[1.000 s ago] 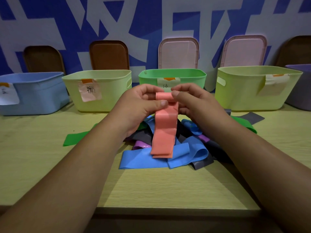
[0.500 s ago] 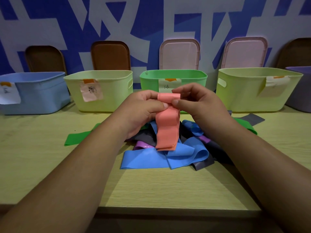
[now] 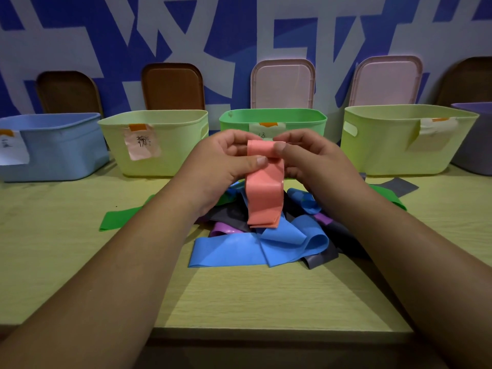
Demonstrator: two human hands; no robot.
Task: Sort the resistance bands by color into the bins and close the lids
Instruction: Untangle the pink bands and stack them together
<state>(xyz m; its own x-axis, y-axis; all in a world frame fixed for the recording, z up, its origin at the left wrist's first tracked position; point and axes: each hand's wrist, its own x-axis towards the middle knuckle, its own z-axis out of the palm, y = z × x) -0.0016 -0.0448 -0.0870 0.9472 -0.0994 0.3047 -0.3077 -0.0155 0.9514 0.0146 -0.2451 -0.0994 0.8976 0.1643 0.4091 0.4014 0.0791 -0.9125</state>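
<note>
The left hand (image 3: pixel 226 161) and right hand (image 3: pixel 308 161) are both pinching the top of the coral band (image 3: pixel 263 201) at the centre of the frame. The thumbs are pressing in front and the fingers are curling behind, turning its upper end into a small roll. The rest of the band is hanging flat and doubled over the mixed pile (image 3: pixel 266 249) on the table (image 3: pixel 239 302).

To roll it well, I judge, the thumbs should be working evenly so the edges are lining up, with the tail hanging free of the pile rather than dragging another band along.

Across the upper frame the bins are standing open. The pale bin with the pink label (image 3: pixel 181 145), left of centre, is probably the one for this colour, though its writing is too small to read. The lids (image 3: pixel 282 83) are leaning on the wall behind.
</note>
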